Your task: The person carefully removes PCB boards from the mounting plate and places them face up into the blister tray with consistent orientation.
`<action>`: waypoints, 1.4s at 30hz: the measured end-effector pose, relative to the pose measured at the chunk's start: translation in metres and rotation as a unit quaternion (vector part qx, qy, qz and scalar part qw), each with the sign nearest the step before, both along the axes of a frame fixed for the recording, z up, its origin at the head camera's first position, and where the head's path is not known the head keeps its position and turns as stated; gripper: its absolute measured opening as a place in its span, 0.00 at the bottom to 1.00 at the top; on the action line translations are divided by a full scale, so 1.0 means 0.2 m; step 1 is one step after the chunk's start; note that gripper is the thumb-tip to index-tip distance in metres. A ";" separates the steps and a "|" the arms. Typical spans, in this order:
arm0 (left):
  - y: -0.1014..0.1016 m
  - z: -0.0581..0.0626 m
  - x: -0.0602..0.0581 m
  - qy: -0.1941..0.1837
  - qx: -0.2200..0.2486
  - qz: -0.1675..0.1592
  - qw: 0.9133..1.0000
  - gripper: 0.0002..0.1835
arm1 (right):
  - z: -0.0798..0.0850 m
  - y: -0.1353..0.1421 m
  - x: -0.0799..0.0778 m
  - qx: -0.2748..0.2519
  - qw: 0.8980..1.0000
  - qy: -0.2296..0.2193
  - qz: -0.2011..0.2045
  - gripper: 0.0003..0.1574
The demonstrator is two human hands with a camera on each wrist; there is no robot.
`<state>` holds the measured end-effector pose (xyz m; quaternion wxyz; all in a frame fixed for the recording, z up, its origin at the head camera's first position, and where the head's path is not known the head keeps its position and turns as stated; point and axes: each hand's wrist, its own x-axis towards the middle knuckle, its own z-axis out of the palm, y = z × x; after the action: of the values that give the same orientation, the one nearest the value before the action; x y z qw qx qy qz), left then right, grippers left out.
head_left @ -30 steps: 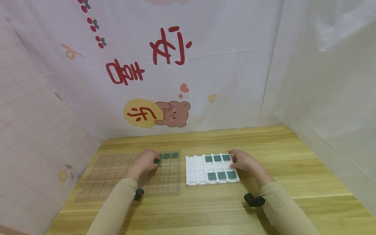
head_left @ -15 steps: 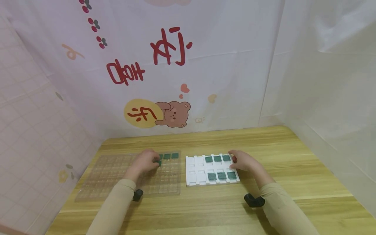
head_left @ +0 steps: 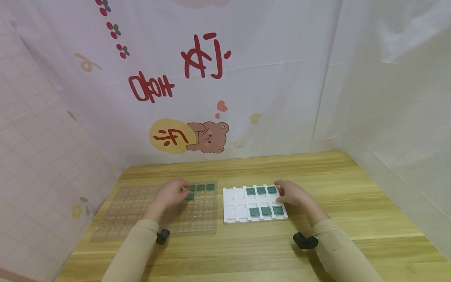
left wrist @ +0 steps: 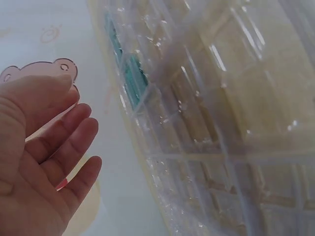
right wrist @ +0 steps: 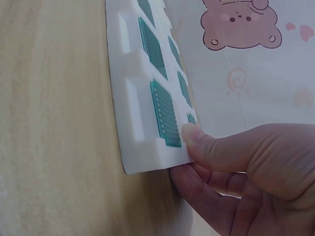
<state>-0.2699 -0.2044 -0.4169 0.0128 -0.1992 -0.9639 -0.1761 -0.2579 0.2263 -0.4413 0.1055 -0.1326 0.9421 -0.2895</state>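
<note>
Chips (head_left: 266, 211), likely light, stiff, best edge-held, are lying in the white tray (head_left: 230, 212) the right hand (head_left: 292, 192) is pinching, the empty, loosely spread left hand (head_left: 172, 193) hovering left of it.

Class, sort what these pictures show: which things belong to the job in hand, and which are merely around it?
Belong to the job:
clear plastic gridded tray, under the left hand
white rectangular slotted tray, pinched by the right hand
thin square green chips, in both trays

Merely around it:
pale wooden table
white printed backdrop with brown cartoon bear
black wrist-worn fittings
</note>
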 end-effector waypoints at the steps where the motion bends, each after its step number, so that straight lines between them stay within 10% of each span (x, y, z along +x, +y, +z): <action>1: 0.01 0.00 0.00 0.001 0.001 0.000 1.000 0.14 | 0.00 0.00 0.00 0.000 1.000 0.000 -0.001 0.41; 21: 0.25 0.09 0.14 0.136 0.065 -0.050 0.987 0.23 | 0.00 0.01 0.00 0.005 1.000 0.011 0.001 0.40; 31: 0.36 0.08 0.20 0.238 0.055 -0.095 0.965 0.24 | -0.01 0.01 0.00 0.005 1.000 0.011 0.004 0.40; 42: 0.51 0.07 0.27 0.216 0.027 -0.099 0.971 0.31 | -0.01 0.00 0.00 0.002 1.000 0.004 0.001 0.40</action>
<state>-0.2162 -0.1026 -0.4034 0.2087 -0.3264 -0.9087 -0.1557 -0.2588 0.2264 -0.4435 0.1021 -0.1342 0.9429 -0.2871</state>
